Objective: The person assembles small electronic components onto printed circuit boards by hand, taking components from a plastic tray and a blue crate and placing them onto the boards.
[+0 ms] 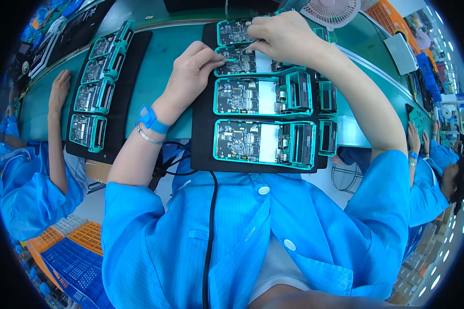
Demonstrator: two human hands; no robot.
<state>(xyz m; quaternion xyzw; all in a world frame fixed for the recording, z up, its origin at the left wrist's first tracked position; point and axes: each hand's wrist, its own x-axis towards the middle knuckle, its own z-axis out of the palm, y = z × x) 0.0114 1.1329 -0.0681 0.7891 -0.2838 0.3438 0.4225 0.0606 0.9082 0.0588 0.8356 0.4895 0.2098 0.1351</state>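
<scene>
Several teal-framed device housings with black circuit boards lie in a column on a black mat. Over the second housing from the far end, both my hands work close together. My left hand, with a blue wrist strap, is closed in a pinch at the board's left side; a small light-blue bit shows at its fingertips, too small to name. From the far right my right hand reaches over, fingers closed round a thin pointed metal tool directed at the board. Nearer me lie the third housing and the nearest housing.
Another black mat with several similar housings lies left, beside a co-worker's hand. A pink fan stands at the back. A black cable hangs down my front. Another co-worker's hand rests at right.
</scene>
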